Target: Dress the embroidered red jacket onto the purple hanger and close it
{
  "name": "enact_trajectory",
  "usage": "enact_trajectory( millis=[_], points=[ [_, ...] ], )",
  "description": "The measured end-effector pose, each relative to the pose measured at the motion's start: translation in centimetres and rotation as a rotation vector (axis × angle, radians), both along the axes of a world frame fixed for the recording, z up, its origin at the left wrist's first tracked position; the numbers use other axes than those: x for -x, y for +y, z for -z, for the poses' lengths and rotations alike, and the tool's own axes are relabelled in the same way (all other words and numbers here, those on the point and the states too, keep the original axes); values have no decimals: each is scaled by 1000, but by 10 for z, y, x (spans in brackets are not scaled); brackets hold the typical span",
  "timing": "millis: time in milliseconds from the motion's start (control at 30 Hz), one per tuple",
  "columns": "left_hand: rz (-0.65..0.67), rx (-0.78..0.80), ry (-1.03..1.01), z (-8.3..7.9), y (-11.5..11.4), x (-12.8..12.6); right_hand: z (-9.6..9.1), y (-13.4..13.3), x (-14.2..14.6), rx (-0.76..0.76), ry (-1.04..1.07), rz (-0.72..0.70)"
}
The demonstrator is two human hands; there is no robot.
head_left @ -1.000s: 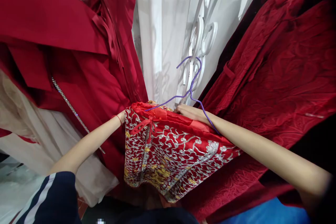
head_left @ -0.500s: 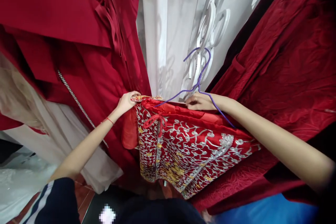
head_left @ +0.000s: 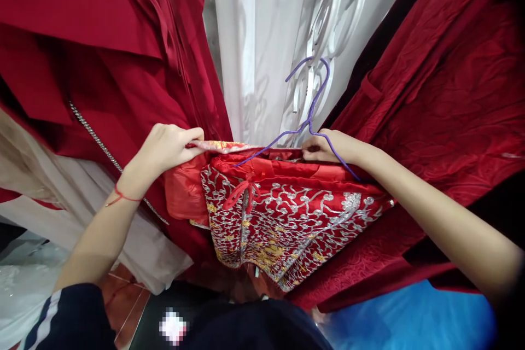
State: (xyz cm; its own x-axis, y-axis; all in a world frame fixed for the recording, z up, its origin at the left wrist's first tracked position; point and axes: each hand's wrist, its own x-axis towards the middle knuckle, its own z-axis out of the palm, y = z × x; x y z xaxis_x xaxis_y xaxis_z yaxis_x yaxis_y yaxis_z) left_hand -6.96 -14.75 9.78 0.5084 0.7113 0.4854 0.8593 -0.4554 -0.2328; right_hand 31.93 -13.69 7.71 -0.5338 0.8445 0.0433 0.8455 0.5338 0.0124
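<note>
Hanging clothes fill the frame. Dark red satin gowns (head_left: 82, 38) crowd the upper left, and a deep red patterned fabric (head_left: 451, 93) covers the right side. Between them, at top centre, is a white panel (head_left: 254, 38) with raised scrollwork. Pale white cloth (head_left: 74, 202) hangs at the lower left, a blue surface (head_left: 410, 322) shows at the lower right, and a rhinestone strip (head_left: 94, 134) runs down one gown.

At centre frame hangs the embroidered skirt (head_left: 287, 219), held up at its top edge between both hands. The left hand (head_left: 164, 147) is closed, with thumb and fingers pinching the left corner of the waistband; a red string (head_left: 121, 196) circles its wrist. The right hand (head_left: 328, 147) is curled shut on the right part of the waistband. The purple wire hanger (head_left: 311, 115) crosses over its back, and the hanger's hook stands up against the white panel.

The skirt is bright red satin, thick with silver swirls and gold motifs lower down. It has a plain red waistband and a small red bow (head_left: 241, 194) tied near the left.
</note>
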Motion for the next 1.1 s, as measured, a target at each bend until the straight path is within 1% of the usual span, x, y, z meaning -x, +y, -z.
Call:
enact_trajectory(
  millis=[67, 100, 133, 167, 200, 233, 267, 300, 333, 367, 400, 433, 467, 500, 533, 567, 633, 700, 767, 833, 900, 1000, 1033, 1100],
  points=[
    [-59, -111, 30, -12, -41, -20, -6, -10, 1, -99, -58, 125],
    [-89, -174, 29, -13, -63, -31, -8, -14, 2, -151, -84, 183],
    [-86, -204, -5, -13, -84, -42, -10, -18, 3, -202, -104, 233],
    [-3, -167, -43, -10, -104, -53, -10, -21, 4, -249, -116, 274],
    [174, -53, -52, -5, -121, -63, -10, -23, 5, -291, -117, 308],
    [368, 120, 11, -1, -133, -72, -9, -25, 5, -329, -111, 339],
    [527, 270, 66, 3, -139, -80, -8, -26, 4, -365, -99, 366],
    [612, 385, 87, 7, -139, -85, -6, -28, 3, -396, -84, 391],
    [643, 440, 63, 10, -132, -89, -3, -29, 2, -422, -70, 410],
    [620, 430, -2, 13, -120, -92, -1, -30, 0, -440, -58, 422],
    [556, 365, -101, 18, -103, -93, 0, -31, -2, -449, -47, 427],
    [478, 254, -203, 24, -84, -94, 2, -33, -3, -451, -36, 429],
    [404, 153, -255, 31, -64, -94, 2, -35, -4, -447, -22, 433],
    [327, 86, -271, 40, -44, -94, 2, -37, -5, -438, -3, 440],
    [246, 68, -258, 50, -27, -94, 2, -38, -5, -423, 22, 450],
    [179, 100, -228, 58, -13, -94, 1, -39, -5, -403, 52, 463],
    [107, 163, -200, 70, 2, -94, -2, -39, -5, -341, 128, 490],
    [116, 217, -204, 71, 3, -93, -4, -35, -6, -231, 207, 482],
    [175, 267, -236, 65, -4, -93, -4, -25, -9, -80, 247, 425],
    [243, 324, -281, 57, -14, -92, -2, -12, -10, 57, 220, 368],
    [290, 357, -324, 53, -22, -92, 3, 3, -9, 186, 168, 310],
    [315, 359, -353, 52, -31, -90, 15, 21, -1, 420, 138, 196],
    [313, 354, -355, 52, -33, -89, 19, 24, 2, 499, 140, 186],
    [300, 347, -352, 53, -35, -87, 26, 26, 8, 616, 166, 223]
  ],
)
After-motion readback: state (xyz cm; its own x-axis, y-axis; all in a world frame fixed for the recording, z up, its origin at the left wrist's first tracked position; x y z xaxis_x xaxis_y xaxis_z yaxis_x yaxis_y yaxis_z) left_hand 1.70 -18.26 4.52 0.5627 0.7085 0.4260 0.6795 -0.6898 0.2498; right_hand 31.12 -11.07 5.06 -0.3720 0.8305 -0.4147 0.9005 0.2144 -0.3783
